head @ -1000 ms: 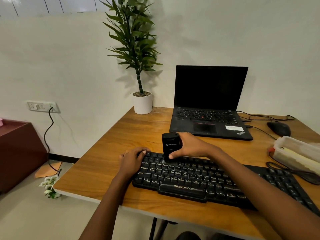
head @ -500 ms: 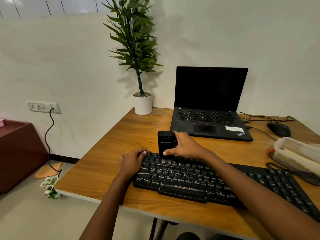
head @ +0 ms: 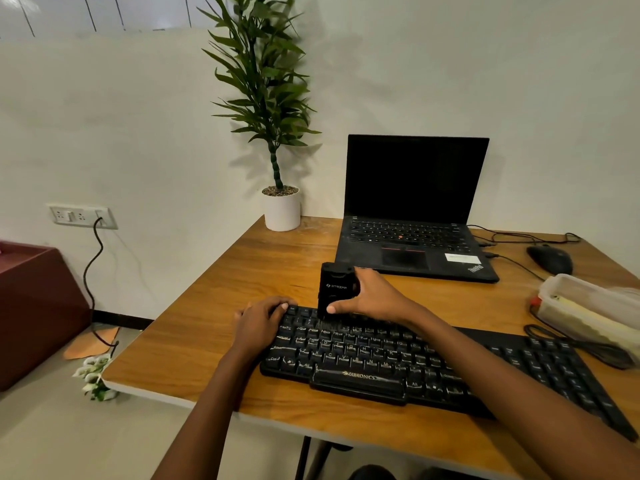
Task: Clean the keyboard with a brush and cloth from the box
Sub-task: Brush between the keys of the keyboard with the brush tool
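Observation:
A black keyboard (head: 433, 368) lies along the front of the wooden table (head: 242, 282). My right hand (head: 374, 296) grips a black block-shaped brush (head: 334, 287), held upright with its bristles down on the keyboard's top rows near the left end. My left hand (head: 259, 323) holds the keyboard's upper left corner, its bent fingers lying over the keys. At the right edge stands a clear plastic box (head: 588, 306) with something pale inside. I cannot pick out a cloth.
An open black laptop (head: 415, 209) stands behind the keyboard, with a black mouse (head: 549, 259) and cables to its right. A potted plant (head: 282, 211) sits at the table's back left corner. A coiled black cable (head: 581, 348) lies in front of the box.
My right hand has slid the brush a little to the left along the keyboard's top rows. My left hand has stayed on the keyboard's corner.

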Available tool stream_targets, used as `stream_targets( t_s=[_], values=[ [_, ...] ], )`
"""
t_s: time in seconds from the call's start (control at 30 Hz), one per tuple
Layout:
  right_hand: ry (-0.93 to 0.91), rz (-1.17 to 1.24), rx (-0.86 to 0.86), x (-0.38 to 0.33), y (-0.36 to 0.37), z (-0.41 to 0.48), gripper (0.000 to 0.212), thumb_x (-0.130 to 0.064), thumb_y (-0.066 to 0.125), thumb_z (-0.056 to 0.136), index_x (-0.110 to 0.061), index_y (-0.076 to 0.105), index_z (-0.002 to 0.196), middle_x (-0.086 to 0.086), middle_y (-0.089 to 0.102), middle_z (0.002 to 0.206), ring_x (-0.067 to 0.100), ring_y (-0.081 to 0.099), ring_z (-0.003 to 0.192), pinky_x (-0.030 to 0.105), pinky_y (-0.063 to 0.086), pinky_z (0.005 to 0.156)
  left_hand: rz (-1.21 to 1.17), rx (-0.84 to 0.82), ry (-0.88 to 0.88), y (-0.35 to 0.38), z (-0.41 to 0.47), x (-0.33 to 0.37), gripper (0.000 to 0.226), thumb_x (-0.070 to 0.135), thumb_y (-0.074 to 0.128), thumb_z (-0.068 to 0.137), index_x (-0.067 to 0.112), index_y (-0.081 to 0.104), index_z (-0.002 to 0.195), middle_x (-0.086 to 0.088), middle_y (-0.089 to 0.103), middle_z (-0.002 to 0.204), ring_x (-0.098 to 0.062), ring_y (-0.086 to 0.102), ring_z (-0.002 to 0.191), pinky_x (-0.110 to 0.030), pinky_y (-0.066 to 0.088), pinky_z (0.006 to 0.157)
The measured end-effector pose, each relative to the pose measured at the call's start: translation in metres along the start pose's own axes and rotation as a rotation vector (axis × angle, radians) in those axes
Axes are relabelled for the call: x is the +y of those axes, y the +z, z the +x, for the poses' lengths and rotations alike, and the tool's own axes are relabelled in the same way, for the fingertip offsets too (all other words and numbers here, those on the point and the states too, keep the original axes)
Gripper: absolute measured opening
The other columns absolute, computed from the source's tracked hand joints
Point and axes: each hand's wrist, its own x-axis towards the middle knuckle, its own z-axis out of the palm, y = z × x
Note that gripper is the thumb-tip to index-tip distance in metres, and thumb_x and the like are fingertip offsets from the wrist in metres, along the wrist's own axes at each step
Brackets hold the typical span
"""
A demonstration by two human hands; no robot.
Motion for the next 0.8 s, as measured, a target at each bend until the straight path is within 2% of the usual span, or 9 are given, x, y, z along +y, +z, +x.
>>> stream_targets(
  t_s=[0.1,0.2,0.27,0.37,0.43,0.5,0.57,0.7,0.8],
  values=[
    [0.018,-0.041,-0.07,0.004,-0.016,-0.01,0.058,-0.019,0.079,0.071,-0.016,0.049,0.122,0.0,0.06,0.116,0.014,0.056,0.105,0.016,0.044,0.082,0.006,-0.004,-0.008,0.001,0.002,0.0,0.024,0.03,0.044,0.099,0.037,0.065,0.11,0.013,0.064,0.12,-0.016,0.05,0.118,-0.03,0.014,0.088],
    [-0.014,-0.152,-0.095,-0.004,-0.021,-0.008,0.055,-0.02,0.078,0.072,-0.013,0.051,0.119,0.002,0.061,0.112,0.014,0.056,0.099,0.021,0.045,0.081,0.006,-0.005,-0.01,0.0,0.001,0.001,0.024,0.03,0.044,0.099,0.036,0.065,0.11,0.012,0.064,0.12,-0.017,0.05,0.118,-0.03,0.014,0.088],
    [-0.018,-0.11,-0.061,-0.008,-0.01,-0.006,0.055,-0.021,0.078,0.073,-0.015,0.051,0.12,0.0,0.061,0.111,0.013,0.057,0.098,0.022,0.047,0.083,-0.012,-0.008,-0.006,0.0,0.0,0.001,0.024,0.029,0.045,0.099,0.036,0.065,0.109,0.011,0.065,0.119,-0.017,0.052,0.117,-0.031,0.017,0.093],
    [0.002,-0.023,-0.038,-0.001,-0.005,-0.009,0.058,-0.02,0.078,0.073,-0.016,0.048,0.123,0.001,0.059,0.118,0.016,0.056,0.108,0.025,0.046,0.089,-0.029,-0.001,0.002,0.0,0.0,0.0,0.024,0.029,0.046,0.098,0.034,0.066,0.109,0.01,0.066,0.117,-0.017,0.054,0.116,-0.035,0.019,0.099],
    [0.015,-0.069,-0.086,0.0,-0.015,-0.011,0.058,-0.019,0.078,0.073,-0.014,0.048,0.122,0.0,0.058,0.115,0.013,0.055,0.104,0.017,0.043,0.082,-0.024,0.004,0.006,0.0,-0.001,0.0,0.024,0.029,0.046,0.098,0.033,0.066,0.11,0.01,0.066,0.117,-0.016,0.053,0.115,-0.034,0.018,0.097],
    [-0.004,-0.161,-0.126,-0.007,-0.021,-0.006,0.053,-0.018,0.078,0.072,-0.011,0.051,0.118,0.0,0.058,0.107,0.014,0.054,0.099,0.016,0.042,0.076,-0.042,0.011,0.006,0.001,-0.001,0.001,0.023,0.028,0.047,0.098,0.035,0.066,0.108,0.01,0.066,0.116,-0.015,0.054,0.114,-0.034,0.019,0.098],
    [-0.031,-0.181,-0.076,-0.015,-0.015,0.0,0.049,-0.019,0.077,0.073,-0.011,0.052,0.115,-0.002,0.058,0.101,0.014,0.055,0.095,0.016,0.042,0.072,-0.064,0.011,0.005,0.0,-0.001,0.001,0.022,0.028,0.047,0.098,0.04,0.065,0.104,0.011,0.067,0.114,-0.015,0.054,0.114,-0.036,0.022,0.101],
    [-0.003,-0.051,-0.036,-0.003,-0.005,-0.006,0.056,-0.02,0.077,0.074,-0.015,0.048,0.122,-0.002,0.058,0.112,0.01,0.054,0.1,0.013,0.042,0.078,-0.028,0.016,-0.011,0.0,-0.002,0.003,0.023,0.029,0.047,0.098,0.036,0.066,0.107,0.011,0.066,0.117,-0.016,0.051,0.117,-0.027,0.014,0.088],
    [0.018,-0.142,-0.119,0.0,-0.022,-0.009,0.056,-0.019,0.078,0.073,-0.012,0.049,0.12,0.002,0.059,0.114,0.016,0.055,0.105,0.022,0.045,0.087,-0.018,0.027,-0.019,-0.001,-0.003,0.007,0.023,0.03,0.046,0.098,0.034,0.066,0.109,0.011,0.065,0.119,-0.015,0.051,0.117,-0.025,0.009,0.081]
  ],
)
